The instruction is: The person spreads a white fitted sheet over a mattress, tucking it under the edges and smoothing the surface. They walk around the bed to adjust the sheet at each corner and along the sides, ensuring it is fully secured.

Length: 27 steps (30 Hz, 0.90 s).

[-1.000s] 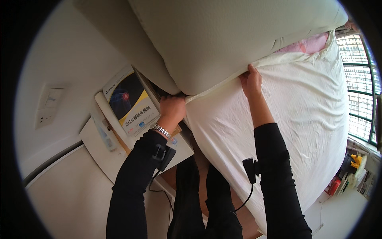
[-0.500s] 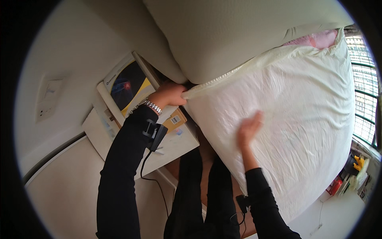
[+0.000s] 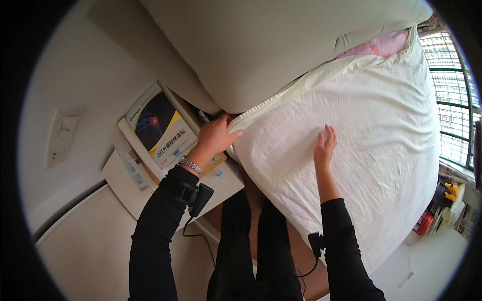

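Observation:
A white fitted sheet (image 3: pixel 361 150) covers the mattress, its gathered, stretchy edge running along the padded beige headboard (image 3: pixel 281 45). My left hand (image 3: pixel 215 135) is at the near-left corner of the bed. Its fingers reach into the gap beside the headboard and are partly hidden; the thumb lies against the sheet corner, so the hand is closed around that edge. Over the middle of the sheet, my right hand (image 3: pixel 325 147) is open, fingers slightly apart and holding nothing. Wrinkles spread across the sheet toward the window side.
Beside the bed on the left stands a white nightstand (image 3: pixel 211 188) stacked with boxes, topped by a flat printed box (image 3: pixel 158 125). A wall socket plate (image 3: pixel 61 138) is farther left. Pink fabric (image 3: pixel 379 44) shows at the far corner. A barred window (image 3: pixel 449 95) is on the right, above stored clutter (image 3: pixel 444 205).
My left hand has shifted, its thumb now extended along the sheet corner. My right hand, blurred before, has moved slightly right and up over the sheet. The view has shifted slightly.

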### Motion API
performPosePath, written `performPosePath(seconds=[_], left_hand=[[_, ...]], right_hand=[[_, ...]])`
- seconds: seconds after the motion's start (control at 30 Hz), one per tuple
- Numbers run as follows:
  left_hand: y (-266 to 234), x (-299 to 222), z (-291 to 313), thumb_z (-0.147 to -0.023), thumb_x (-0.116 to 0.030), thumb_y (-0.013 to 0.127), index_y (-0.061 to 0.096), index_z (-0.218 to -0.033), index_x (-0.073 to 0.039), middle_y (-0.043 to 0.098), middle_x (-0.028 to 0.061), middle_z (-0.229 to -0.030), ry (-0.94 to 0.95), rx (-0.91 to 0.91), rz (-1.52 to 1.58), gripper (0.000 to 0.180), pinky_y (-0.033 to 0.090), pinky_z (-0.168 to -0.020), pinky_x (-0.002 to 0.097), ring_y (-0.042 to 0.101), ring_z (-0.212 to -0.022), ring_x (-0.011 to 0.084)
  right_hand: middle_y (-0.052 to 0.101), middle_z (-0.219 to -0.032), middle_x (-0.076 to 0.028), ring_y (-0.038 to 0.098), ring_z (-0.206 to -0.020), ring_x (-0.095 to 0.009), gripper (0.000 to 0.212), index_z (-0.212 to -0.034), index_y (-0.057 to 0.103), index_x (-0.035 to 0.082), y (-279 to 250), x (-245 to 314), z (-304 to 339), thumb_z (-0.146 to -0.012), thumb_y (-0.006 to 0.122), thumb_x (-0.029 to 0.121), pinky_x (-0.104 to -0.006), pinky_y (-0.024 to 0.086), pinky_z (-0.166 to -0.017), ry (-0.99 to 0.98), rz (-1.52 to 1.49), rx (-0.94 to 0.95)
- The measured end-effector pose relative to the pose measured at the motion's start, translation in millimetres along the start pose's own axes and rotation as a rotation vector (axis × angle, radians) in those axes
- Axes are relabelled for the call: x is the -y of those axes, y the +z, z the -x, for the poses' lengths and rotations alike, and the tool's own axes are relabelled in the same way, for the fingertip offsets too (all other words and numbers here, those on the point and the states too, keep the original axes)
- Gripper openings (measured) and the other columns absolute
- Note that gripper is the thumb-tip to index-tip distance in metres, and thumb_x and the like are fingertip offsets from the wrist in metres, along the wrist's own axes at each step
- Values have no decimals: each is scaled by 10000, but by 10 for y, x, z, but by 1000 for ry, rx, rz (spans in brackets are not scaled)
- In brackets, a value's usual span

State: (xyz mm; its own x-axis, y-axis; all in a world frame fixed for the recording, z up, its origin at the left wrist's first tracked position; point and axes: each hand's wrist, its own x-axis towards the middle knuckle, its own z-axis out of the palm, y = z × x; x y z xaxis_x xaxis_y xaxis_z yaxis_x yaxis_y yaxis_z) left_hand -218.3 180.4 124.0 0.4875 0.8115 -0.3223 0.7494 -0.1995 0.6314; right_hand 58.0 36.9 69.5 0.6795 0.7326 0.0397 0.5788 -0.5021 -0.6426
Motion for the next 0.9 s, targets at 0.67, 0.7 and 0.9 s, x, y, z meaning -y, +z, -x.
performPosePath(seconds=[0.67, 0.7, 0.9], left_hand=[[34, -168, 377, -775, -184, 573, 591, -993, -109, 603, 98, -821, 364, 19, 51, 232, 460, -687, 379, 577, -778, 295], [12, -180, 363, -779, -203, 585, 591, -973, -87, 614, 122, -834, 251, 24, 119, 226, 459, -673, 397, 579, -775, 320], [-44, -116, 179, -800, -209, 551, 549, -1007, -78, 602, 165, -893, -42, 56, -41, 244, 464, -668, 413, 566, -831, 356]], right_hand=[[574, -881, -137, 581, -751, -232, 484, -980, 533, -51, -128, 369, -864, -742, 652, 353, -336, 504, -620, 773, -405, 375], [579, -846, -131, 580, -723, -220, 434, -947, 546, -48, -180, 383, -866, -766, 628, 338, -331, 507, -601, 768, -545, 409], [589, -777, -78, 569, -631, -155, 311, -847, 548, -7, -308, 729, -1091, -873, 510, 301, -280, 505, -618, 668, -419, 406]])
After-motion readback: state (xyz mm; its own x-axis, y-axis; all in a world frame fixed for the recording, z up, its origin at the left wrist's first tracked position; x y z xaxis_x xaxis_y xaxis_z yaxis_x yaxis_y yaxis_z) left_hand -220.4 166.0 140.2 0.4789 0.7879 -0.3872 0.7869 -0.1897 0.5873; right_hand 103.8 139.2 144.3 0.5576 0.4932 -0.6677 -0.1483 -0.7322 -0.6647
